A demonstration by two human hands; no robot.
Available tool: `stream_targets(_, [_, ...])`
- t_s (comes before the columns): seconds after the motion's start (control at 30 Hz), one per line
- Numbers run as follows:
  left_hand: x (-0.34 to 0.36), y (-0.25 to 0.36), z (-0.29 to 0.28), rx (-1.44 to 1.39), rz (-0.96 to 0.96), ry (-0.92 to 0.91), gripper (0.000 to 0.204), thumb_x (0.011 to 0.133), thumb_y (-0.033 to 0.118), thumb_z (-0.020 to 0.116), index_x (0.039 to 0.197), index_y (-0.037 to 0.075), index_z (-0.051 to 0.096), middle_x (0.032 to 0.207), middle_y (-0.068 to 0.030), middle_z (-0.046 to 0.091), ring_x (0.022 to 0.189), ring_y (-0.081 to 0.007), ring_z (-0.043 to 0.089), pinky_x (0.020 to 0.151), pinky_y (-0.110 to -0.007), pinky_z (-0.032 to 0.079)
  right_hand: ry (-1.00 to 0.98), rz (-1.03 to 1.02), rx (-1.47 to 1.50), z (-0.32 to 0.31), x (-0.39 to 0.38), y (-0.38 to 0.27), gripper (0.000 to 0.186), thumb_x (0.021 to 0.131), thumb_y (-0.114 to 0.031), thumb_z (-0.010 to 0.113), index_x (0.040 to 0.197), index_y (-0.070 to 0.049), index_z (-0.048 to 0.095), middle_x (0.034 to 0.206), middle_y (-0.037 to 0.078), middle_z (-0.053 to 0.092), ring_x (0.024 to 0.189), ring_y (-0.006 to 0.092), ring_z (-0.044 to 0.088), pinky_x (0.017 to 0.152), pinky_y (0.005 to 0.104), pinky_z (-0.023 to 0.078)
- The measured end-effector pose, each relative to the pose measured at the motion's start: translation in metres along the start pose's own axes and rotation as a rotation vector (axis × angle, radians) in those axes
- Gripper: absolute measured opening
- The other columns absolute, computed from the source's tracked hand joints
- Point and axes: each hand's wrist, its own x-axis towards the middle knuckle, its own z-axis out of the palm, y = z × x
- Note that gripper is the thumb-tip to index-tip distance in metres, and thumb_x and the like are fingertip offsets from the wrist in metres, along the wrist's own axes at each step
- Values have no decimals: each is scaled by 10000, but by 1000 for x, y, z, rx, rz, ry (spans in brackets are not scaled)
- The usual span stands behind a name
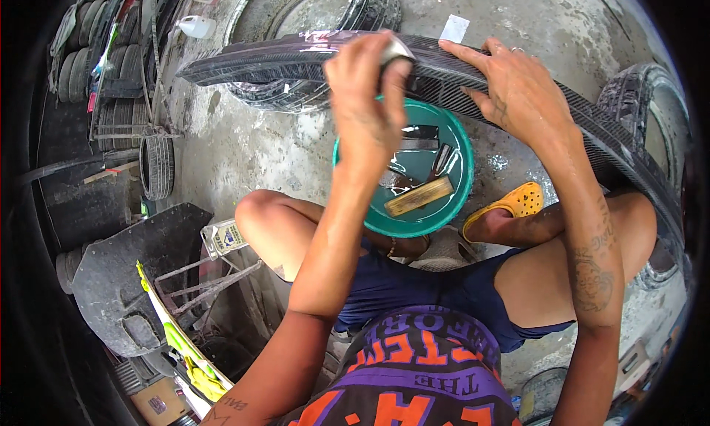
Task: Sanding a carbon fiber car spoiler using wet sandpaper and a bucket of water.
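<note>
A long, curved carbon-fibre panel [288,62], dark, glossy and woven-looking, stretches across in front of me and bends down on the right. My left hand [366,93] is closed on a small grey-and-dark pad [397,51] and presses it against the panel's surface; the hand is slightly blurred, and the fingers hide part of the pad. Farther right, my right hand [521,93] grips the panel, its fingers over the top edge and its thumb beneath. Below the panel stands a green tub [467,182] of water, with a wooden block [419,197] and several dark pieces in it.
Tyres lie behind the panel [381,8] and at the right [651,100]. A white jug [197,26] and a white paper piece [455,29] are on the concrete floor. Shelved tyres and a metal stand [214,285] occupy the left. My yellow clog [525,200] is beside the tub.
</note>
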Motion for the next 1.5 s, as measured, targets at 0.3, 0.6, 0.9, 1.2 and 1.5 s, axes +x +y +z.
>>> stream_targets(0.3, [8, -3, 8, -27, 105, 76, 272, 926, 31, 692, 1198, 12, 695, 1192, -151, 681, 1098, -336, 596, 959, -434, 423, 47, 12, -17, 6, -2, 1, 752, 892, -177, 761, 1559, -375, 476, 1127, 180, 654, 1012, 375, 684, 899, 475, 550])
stream_targets(0.6, [4, -4, 5, -1, 121, 22, 244, 933, 50, 703, 1175, 22, 723, 1161, -159, 714, 1114, -330, 643, 992, -412, 440, 37, 24, -18, 5, -2, -1, 757, 870, -183, 787, 1544, -376, 500, 1137, 168, 650, 1006, 357, 689, 889, 465, 551])
stream_targets(0.9, [3, -4, 5, -36, 82, 24, 268, 929, 44, 703, 1196, 27, 709, 1176, -151, 685, 1080, -333, 598, 989, -414, 424, 37, 16, -28, 6, -2, -2, 746, 884, -199, 773, 1551, -378, 492, 1138, 162, 648, 1007, 356, 690, 894, 462, 554])
stream_targets(1.2, [3, -3, 5, -17, -57, 96, 240, 932, 34, 700, 1170, 4, 703, 1156, -162, 698, 1100, -341, 621, 983, -415, 425, -13, 32, 11, 4, -2, -2, 741, 883, -202, 773, 1549, -371, 497, 1154, 163, 648, 1029, 356, 685, 892, 464, 550])
stream_targets(1.5, [3, -1, 5, -15, 95, 61, 242, 929, 49, 715, 1170, 23, 718, 1165, -161, 706, 1074, -326, 655, 997, -400, 448, 27, 38, 14, 4, -2, -1, 731, 889, -203, 767, 1548, -366, 499, 1147, 164, 646, 1030, 358, 683, 899, 463, 543])
